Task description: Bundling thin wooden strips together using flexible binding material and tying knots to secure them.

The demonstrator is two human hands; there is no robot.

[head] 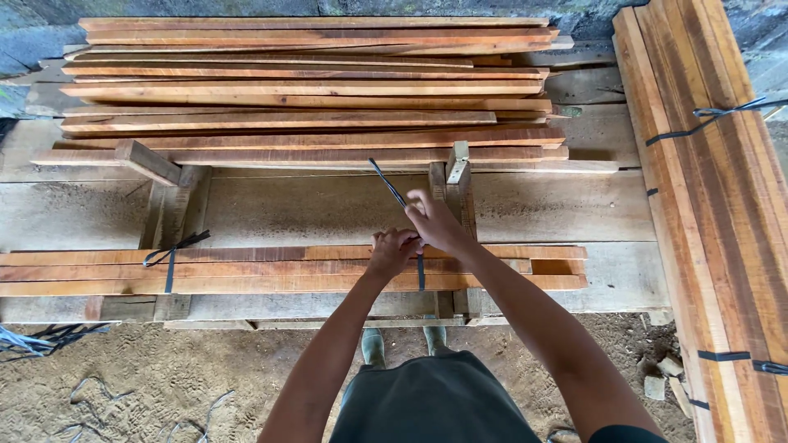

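A flat bundle of reddish wood strips (271, 271) lies across a plank workbench (328, 209) in front of me. A dark plastic strap (421, 275) wraps the bundle near its right end, and its free end (386, 180) sticks up and away. My left hand (392, 250) rests on top of the bundle, closed on the strap where it crosses. My right hand (437, 223) pinches the free end of the same strap just above. Another strap (170, 254), tied off, binds the bundle's left part.
A tall stack of loose wood strips (312, 90) fills the bench's far side. Strapped bundles (714, 205) lean along the right. Upright wooden stops (455, 184) stand on the bench. Strap offcuts (49, 336) and rubble litter the sandy floor by my boots (373, 349).
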